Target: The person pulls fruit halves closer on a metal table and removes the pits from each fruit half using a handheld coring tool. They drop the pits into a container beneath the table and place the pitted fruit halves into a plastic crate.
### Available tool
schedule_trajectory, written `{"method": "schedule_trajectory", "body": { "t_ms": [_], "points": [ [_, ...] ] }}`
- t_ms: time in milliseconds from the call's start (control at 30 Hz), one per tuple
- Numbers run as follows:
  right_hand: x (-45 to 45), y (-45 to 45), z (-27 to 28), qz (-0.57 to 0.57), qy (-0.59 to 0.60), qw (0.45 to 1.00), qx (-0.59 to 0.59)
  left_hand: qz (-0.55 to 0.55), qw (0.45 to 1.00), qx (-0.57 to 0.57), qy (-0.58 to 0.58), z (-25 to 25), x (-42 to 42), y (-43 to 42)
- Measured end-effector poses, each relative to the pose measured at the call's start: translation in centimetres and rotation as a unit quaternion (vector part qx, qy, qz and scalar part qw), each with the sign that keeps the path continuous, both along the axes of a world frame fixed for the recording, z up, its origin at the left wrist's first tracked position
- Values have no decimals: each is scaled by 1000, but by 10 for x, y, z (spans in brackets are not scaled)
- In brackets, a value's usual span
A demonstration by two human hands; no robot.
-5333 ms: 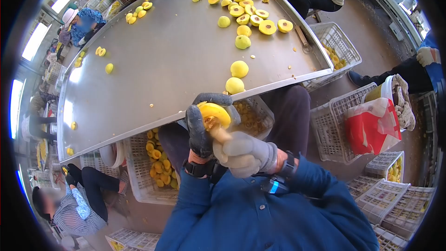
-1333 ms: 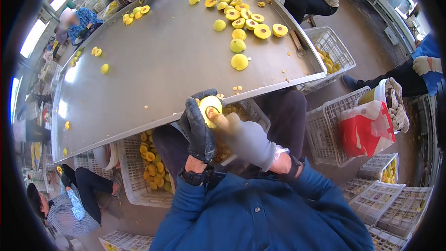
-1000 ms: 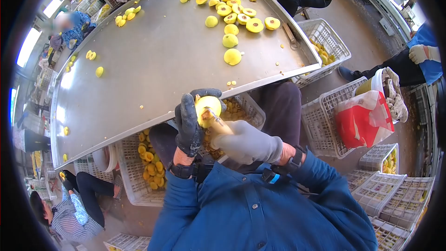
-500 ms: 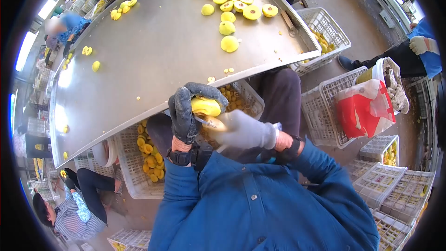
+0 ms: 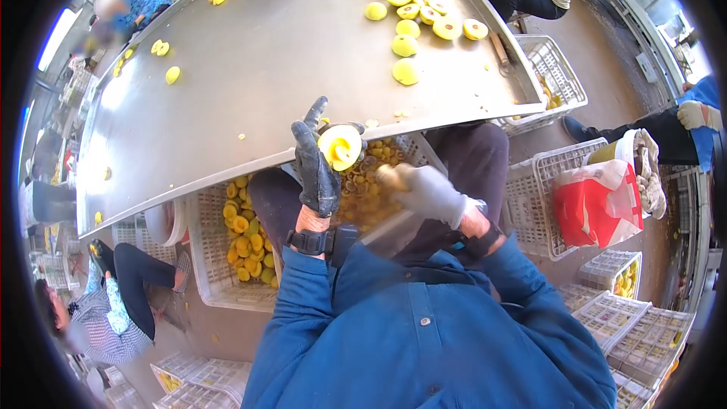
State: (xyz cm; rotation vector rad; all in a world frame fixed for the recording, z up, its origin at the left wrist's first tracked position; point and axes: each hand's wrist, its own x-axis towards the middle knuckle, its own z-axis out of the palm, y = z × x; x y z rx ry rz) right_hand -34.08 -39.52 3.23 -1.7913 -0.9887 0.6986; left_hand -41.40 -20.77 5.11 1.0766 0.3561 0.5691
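Note:
My left hand (image 5: 318,170), in a dark glove, holds a yellow peach half (image 5: 340,147) just off the table's front edge. The cut side faces up and shows a hollow; one finger points away from the fruit. My right hand (image 5: 432,193), in a grey glove and smeared by motion, is closed round the wooden handle of a pitting knife (image 5: 391,177). Its blade is too blurred to make out. Beneath both hands, a crate (image 5: 424,153) holds peach pieces and scraps. More peach halves (image 5: 447,28) lie on the metal table (image 5: 227,91).
A second wooden-handled tool (image 5: 500,53) lies by the table's right edge. A crate of peach halves (image 5: 198,257) stands at my left knee. To my right are a red bag (image 5: 594,204), a white bucket (image 5: 625,148) and stacked crates (image 5: 644,333). Other people sit around the table.
My right hand has drawn away from the fruit to the right with the pitting knife. The left hand has turned the peach half cut side up. The view has shifted slightly.

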Motion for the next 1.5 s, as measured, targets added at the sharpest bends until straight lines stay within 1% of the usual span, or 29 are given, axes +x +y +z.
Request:
{"method": "schedule_trajectory", "body": {
  "t_ms": [33, 67, 167, 200, 267, 300, 367, 400, 433, 467, 500, 567, 633, 667, 700, 767, 800, 833, 900, 967, 1033, 1067, 1167, 1200, 1233, 1300, 1367, 1400, 1500],
  "points": [
    [-3, 0, 4, -72, -139, 987, -35, 16, 1000, 25, 7, -6, -3, 4],
    [-4, 1, 9, -77, -45, 995, -53, 33, 998, 48, 11, -11, -4, 8],
    [-18, 20, 27, -45, -247, 966, -58, 47, 997, 49, 21, -18, -9, 4],
    [-22, 25, 28, -52, -264, 960, -74, 38, 999, 29, 20, -14, -12, 5],
    [-22, 27, 26, -44, -280, 957, -59, 26, 999, -5, 17, 5, -29, 9],
    [-20, 27, 24, -42, -290, 955, -51, 110, 974, 179, 86, 13, -45, 15],
    [-11, 10, 20, -45, -272, 957, -95, 216, 936, 254, 115, -15, -73, 68],
    [-7, 0, 11, -54, -269, 955, -116, 270, 909, 287, 135, -29, -87, 94],
    [-3, -9, 2, -63, -264, 953, -135, 288, 932, 165, 144, -30, -105, 119],
    [2, -19, -5, -81, -261, 953, -130, 326, 822, 400, 242, -27, -121, 134],
    [6, -30, -14, -98, -255, 954, -126, 308, 793, 443, 283, -39, -135, 160],
    [11, -44, -29, -126, -247, 953, -120, 286, 767, 494, 292, -7, -122, 151],
    [13, -53, -40, -144, -245, 952, -115, 228, 739, 600, 206, 5, -76, 136],
    [12, -54, -43, -151, -270, 947, -88, 197, 718, 648, 160, 10, -45, 126],
    [11, -53, -43, -155, -283, 944, -74, 154, 710, 673, 139, 11, -13, 116],
    [10, -53, -43, -166, -312, 934, -46, 62, 689, 714, 106, 4, 58, 89],
    [11, -55, -51, -171, -320, 931, -18, 28, 672, 735, 86, -12, 95, 84],
    [11, -57, -49, -171, -307, 936, -21, -25, 654, 751, 82, -18, 129, 73],
    [11, -56, -36, -170, -282, 944, -26, -89, 602, 787, 105, -35, 184, 48],
    [11, -59, -27, -187, -248, 951, -21, -182, 548, 799, 169, -55, 219, 32],
    [11, -64, -26, -195, -194, 961, -36, -210, 565, 782, 156, -69, 236, 35],
    [13, -70, -25, -183, -135, 972, -53, -223, 573, 774, 151, -68, 239, 37],
    [19, -79, -18, -192, -31, 981, -23, -183, 757, 610, 145, -55, 218, 46],
    [21, -79, -22, -203, 8, 979, -9, -240, 908, 276, 205, -46, 205, 47],
    [24, -76, -26, -212, 48, 976, 5, -223, 949, 138, 174, -23, 180, 41],
    [29, -65, -13, -218, -30, 976, 5, -217, 968, 76, 96, -6, 136, 34],
    [29, -49, 11, -197, -95, 976, -21, -180, 977, 76, 87, 6, 97, 21],
    [27, -39, 17, -188, -141, 972, -1, -163, 980, 76, 83, 11, 82, 13],
    [13, -16, 39, -168, -198, 965, 41, -81, 992, 64, 78, 29, 46, -15]
  ]
}}
